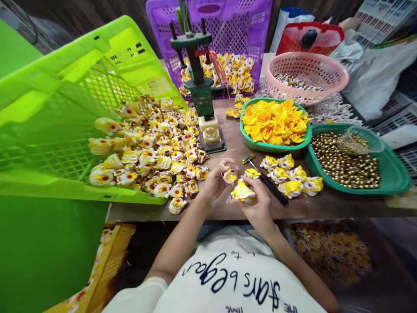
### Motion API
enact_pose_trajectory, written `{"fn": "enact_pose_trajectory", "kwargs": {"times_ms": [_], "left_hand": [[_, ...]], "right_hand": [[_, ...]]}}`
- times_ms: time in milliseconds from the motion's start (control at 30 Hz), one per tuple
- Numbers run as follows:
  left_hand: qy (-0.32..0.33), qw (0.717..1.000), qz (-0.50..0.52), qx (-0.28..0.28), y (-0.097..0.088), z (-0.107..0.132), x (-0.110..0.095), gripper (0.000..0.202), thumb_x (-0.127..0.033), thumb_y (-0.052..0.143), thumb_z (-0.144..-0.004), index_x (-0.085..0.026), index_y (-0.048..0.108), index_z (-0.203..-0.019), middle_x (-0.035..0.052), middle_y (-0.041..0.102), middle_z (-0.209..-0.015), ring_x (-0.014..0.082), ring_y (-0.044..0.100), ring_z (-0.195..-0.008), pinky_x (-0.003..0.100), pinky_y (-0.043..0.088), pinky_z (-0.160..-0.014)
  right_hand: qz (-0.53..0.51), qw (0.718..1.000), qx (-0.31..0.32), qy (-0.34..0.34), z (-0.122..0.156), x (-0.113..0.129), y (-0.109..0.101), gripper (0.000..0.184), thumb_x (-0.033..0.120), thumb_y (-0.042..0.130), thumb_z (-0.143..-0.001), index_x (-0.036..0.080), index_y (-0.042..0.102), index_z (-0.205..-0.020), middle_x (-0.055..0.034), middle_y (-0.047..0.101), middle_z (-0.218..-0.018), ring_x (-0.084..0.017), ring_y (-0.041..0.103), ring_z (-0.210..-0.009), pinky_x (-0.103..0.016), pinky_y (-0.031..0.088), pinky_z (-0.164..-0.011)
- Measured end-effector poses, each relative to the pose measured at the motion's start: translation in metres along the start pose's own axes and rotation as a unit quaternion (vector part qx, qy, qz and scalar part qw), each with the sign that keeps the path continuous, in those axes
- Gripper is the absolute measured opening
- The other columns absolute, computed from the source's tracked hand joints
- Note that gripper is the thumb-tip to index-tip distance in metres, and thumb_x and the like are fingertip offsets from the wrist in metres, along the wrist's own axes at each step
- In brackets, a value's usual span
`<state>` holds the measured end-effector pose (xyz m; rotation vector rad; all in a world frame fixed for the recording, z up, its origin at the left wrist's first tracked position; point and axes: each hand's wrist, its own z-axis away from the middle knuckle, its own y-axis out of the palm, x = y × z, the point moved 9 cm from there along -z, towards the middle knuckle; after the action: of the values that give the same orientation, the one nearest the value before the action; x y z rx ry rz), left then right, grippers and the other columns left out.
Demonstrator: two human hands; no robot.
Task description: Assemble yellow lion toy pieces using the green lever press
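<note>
My left hand point(216, 181) is closed on a small yellow-and-white plastic piece point(230, 174), held up over the table's front part. In my right hand point(260, 208) is a yellow-and-white striped toy figure point(243, 191), gripped between thumb and fingers. Another yellow-topped piece point(252, 173) shows just beyond the right fingertips; I cannot tell whether they touch it. A hammer point(269, 184) with a black handle lies right of my hands. Beyond it sits a group of several yellow-and-white figures point(291, 188). The green press point(202, 93) stands ahead, a cream block point(211, 134) at its base.
Left, a tipped lime-green crate point(65, 82) spills figures point(163, 148) onto the table point(143, 211). Behind stands a purple crate point(260, 26). On the right are a green basin of yellow parts point(275, 121), a green tray of gold beads point(345, 167) and a pink basket point(340, 76).
</note>
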<state>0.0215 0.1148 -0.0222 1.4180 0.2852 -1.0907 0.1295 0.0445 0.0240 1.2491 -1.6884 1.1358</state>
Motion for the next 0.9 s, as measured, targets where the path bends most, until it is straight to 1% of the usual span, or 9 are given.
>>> {"fn": "enact_pose_trajectory", "kwargs": {"times_ms": [100, 167, 333, 433, 500, 633, 700, 767, 900], "left_hand": [[-0.005, 0.998, 0.002, 0.055, 0.013, 0.008, 0.004, 0.029, -0.026, 0.061, -0.067, -0.018, 0.059, -0.095, 0.0038, 0.060, -0.088, 0.0147, 0.058, -0.075, 0.025, 0.047, -0.066], [0.009, 0.998, 0.001, 0.061, 0.017, 0.009, 0.004, 0.028, -0.024, 0.060, -0.067, -0.017, 0.059, -0.093, 0.0035, 0.059, -0.087, 0.0146, 0.057, -0.076, 0.025, 0.046, -0.068], [0.014, 1.000, 0.022, -0.017, 0.009, 0.008, 0.003, 0.031, -0.018, 0.057, -0.062, -0.019, 0.055, -0.092, 0.0000, 0.058, -0.078, 0.0117, 0.053, -0.063, 0.023, 0.042, -0.060], [0.020, 0.999, 0.030, -0.024, 0.007, 0.008, 0.000, 0.044, -0.015, 0.052, -0.051, -0.019, 0.052, -0.094, 0.0000, 0.061, -0.073, 0.0125, 0.054, -0.061, 0.023, 0.040, -0.058], [0.031, 0.999, 0.016, -0.014, 0.006, 0.007, -0.002, 0.044, -0.016, 0.052, -0.052, -0.018, 0.051, -0.096, 0.0007, 0.063, -0.073, 0.0132, 0.055, -0.060, 0.024, 0.040, -0.058], [0.059, 0.996, -0.059, -0.016, 0.004, 0.005, -0.001, 0.026, -0.037, 0.058, -0.078, -0.019, 0.052, -0.096, 0.0017, 0.064, -0.072, 0.0141, 0.054, -0.059, 0.026, 0.039, -0.059], [0.080, 0.991, -0.099, -0.033, 0.002, 0.004, -0.001, 0.035, -0.053, 0.053, -0.086, -0.019, 0.053, -0.095, 0.0017, 0.062, -0.071, 0.0146, 0.054, -0.062, 0.026, 0.040, -0.061], [0.092, 0.988, -0.119, -0.041, 0.003, 0.004, 0.000, 0.045, -0.063, 0.049, -0.087, -0.019, 0.055, -0.095, 0.0016, 0.060, -0.071, 0.0150, 0.054, -0.065, 0.027, 0.041, -0.064], [0.093, 0.987, -0.121, -0.044, 0.009, 0.005, 0.001, 0.049, -0.068, 0.048, -0.086, -0.020, 0.055, -0.093, 0.0009, 0.058, -0.070, 0.0152, 0.053, -0.065, 0.027, 0.042, -0.064]], "right_hand": [[0.071, 0.996, 0.004, -0.059, -0.001, 0.009, 0.006, 0.046, 0.034, 0.074, -0.083, 0.020, 0.059, -0.124, -0.0111, 0.063, -0.111, -0.025, 0.061, -0.106, -0.040, 0.052, -0.095], [0.103, 0.992, 0.008, -0.069, 0.000, 0.009, 0.010, 0.045, 0.032, 0.072, -0.084, 0.020, 0.059, -0.126, -0.0109, 0.061, -0.111, -0.024, 0.061, -0.106, -0.041, 0.052, -0.096], [0.128, 0.989, 0.009, -0.070, 0.004, 0.008, 0.009, 0.051, 0.034, 0.072, -0.085, 0.022, 0.054, -0.131, -0.0113, 0.060, -0.118, -0.026, 0.059, -0.112, -0.045, 0.049, -0.101], [0.117, 0.990, 0.012, -0.082, 0.006, 0.014, 0.006, 0.052, 0.035, 0.072, -0.085, 0.023, 0.053, -0.132, -0.0116, 0.062, -0.119, -0.027, 0.060, -0.113, -0.045, 0.050, -0.100], [0.109, 0.991, 0.027, -0.079, 0.008, 0.017, 0.007, 0.049, 0.034, 0.072, -0.085, 0.023, 0.056, -0.130, -0.0107, 0.063, -0.115, -0.025, 0.061, -0.109, -0.043, 0.052, -0.098], [0.101, 0.992, 0.037, -0.058, 0.010, 0.017, 0.009, 0.048, 0.033, 0.072, -0.085, 0.023, 0.056, -0.130, -0.0106, 0.060, -0.114, -0.024, 0.060, -0.108, -0.039, 0.053, -0.094], [0.111, 0.992, 0.030, -0.059, 0.011, 0.018, 0.008, 0.049, 0.033, 0.072, -0.085, 0.022, 0.057, -0.129, -0.0110, 0.055, -0.115, -0.024, 0.058, -0.110, -0.039, 0.053, -0.095], [0.119, 0.990, 0.029, -0.064, 0.011, 0.019, 0.009, 0.048, 0.032, 0.073, -0.084, 0.022, 0.057, -0.129, -0.0102, 0.053, -0.114, -0.024, 0.058, -0.109, -0.038, 0.053, -0.094], [0.116, 0.991, 0.040, -0.058, 0.012, 0.016, 0.011, 0.048, 0.029, 0.073, -0.084, 0.022, 0.057, -0.128, -0.0089, 0.053, -0.111, -0.022, 0.059, -0.105, -0.037, 0.053, -0.091]]}}
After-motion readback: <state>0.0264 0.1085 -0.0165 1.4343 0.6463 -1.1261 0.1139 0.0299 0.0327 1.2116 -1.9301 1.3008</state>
